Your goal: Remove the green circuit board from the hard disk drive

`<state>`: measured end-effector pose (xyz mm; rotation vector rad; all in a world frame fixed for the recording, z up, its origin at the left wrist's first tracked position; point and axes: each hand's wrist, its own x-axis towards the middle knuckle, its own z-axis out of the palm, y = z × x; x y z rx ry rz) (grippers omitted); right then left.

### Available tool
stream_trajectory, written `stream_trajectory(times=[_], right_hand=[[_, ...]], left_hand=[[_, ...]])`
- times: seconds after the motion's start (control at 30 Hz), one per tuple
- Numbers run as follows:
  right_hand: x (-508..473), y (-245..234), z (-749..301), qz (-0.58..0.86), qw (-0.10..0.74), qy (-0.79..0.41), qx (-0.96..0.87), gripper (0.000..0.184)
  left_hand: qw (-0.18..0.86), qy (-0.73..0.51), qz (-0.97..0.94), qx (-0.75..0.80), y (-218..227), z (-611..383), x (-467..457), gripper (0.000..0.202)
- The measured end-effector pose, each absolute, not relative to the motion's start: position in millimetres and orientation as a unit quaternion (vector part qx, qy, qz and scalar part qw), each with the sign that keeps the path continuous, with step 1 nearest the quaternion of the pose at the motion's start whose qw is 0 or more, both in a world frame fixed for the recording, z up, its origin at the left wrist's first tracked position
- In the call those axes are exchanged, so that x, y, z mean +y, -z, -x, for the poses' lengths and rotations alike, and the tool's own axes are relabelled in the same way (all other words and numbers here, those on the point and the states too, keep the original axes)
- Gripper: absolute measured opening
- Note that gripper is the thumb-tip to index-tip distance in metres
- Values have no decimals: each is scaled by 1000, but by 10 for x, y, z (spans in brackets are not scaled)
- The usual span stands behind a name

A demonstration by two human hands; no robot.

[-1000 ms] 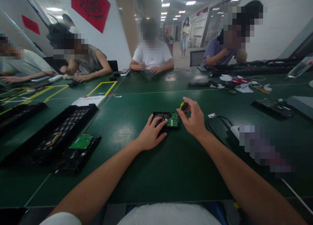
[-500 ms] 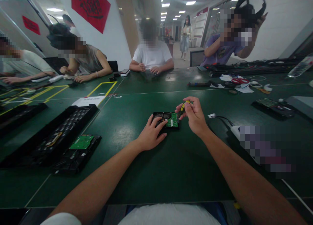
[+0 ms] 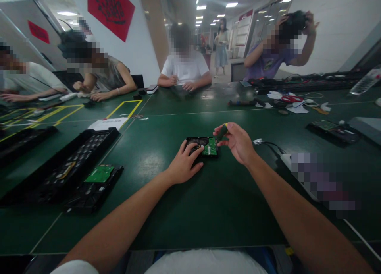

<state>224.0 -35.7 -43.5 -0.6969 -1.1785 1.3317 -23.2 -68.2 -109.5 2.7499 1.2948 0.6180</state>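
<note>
A hard drive (image 3: 211,146) lies on the table in front of me, its green circuit board showing at the right end. My left hand (image 3: 187,161) grips it from the left, with fingers over its top and the thumb by the near edge. My right hand (image 3: 238,142) holds a small screwdriver (image 3: 222,132) with a dark green and yellow handle between thumb and fingers. The screwdriver slants down toward the drive's right end; its tip is too small to make out, so I cannot tell whether it touches a screw.
To the left are a second drive (image 3: 94,186) with a green board and a long black tray (image 3: 38,184). On the right lie a white device with a cable (image 3: 300,178) and another drive (image 3: 332,132). Scraps and red-handled scissors (image 3: 291,99) lie farther back. Several people sit across the table.
My right hand has rolled the screwdriver in its fingers and shifted slightly right and down. The left hand and drive stay put. Across the table, a person has lowered a headset.
</note>
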Motion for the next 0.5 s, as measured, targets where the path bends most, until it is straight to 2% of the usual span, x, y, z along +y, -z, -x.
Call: stream_trajectory(times=[0.2,0.4,0.5], right_hand=[[-323,437,-2315,279,566,-607,-483,32],[-267,441,-2359,279,554,-628,-470,46],[-254,447,-2372,281,547,-633,-470,46]], left_hand=[[21,-198,-885,420,1095,235,-684,65],[13,-199,-888,414,1105,238,-676,66],[15,-200,-888,413,1097,234,-674,66]])
